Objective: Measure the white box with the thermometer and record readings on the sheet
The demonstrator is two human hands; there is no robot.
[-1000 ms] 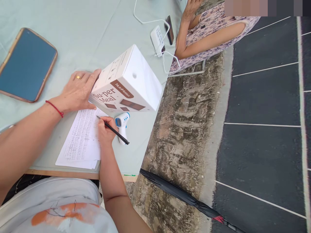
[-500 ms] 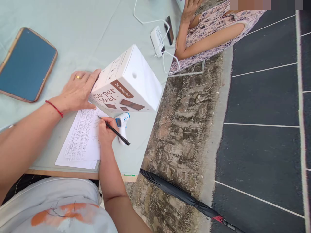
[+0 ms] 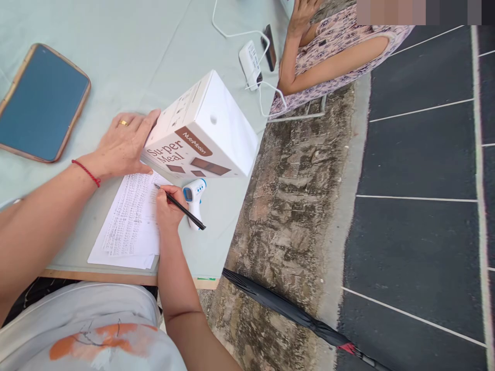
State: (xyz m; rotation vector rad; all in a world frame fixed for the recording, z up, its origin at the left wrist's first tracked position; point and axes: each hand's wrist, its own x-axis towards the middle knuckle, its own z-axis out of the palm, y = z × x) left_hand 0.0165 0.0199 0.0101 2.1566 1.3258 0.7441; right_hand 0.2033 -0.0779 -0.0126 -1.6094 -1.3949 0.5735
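A black pen (image 3: pixel 185 209) is pinched in my right hand (image 3: pixel 170 206), its tip on or just over the handwritten paper sheets (image 3: pixel 129 221). My left hand (image 3: pixel 126 141) lies with its fingers stretched out and thumb spread. Its fingertips meet the side of a white Su·per Meal box (image 3: pixel 228 123), and the thumb rests at the top of the sheets. Beside my right hand lies a white and blue infrared thermometer (image 3: pixel 195 193), its handle partly behind the pen.
A tablet in a brown case (image 3: pixel 42 103) lies at the left of the covered table (image 3: pixel 127 51). Behind the box are a white power bank (image 3: pixel 250 64) with a cable and a dark phone (image 3: pixel 269 47). Another person's arm (image 3: pixel 340 64) is at the far edge. A folded black umbrella (image 3: pixel 286 309) leans at the right.
The pen in my right hand has shifted very slightly to the left. My left hand, the box and the sheets stay in place.
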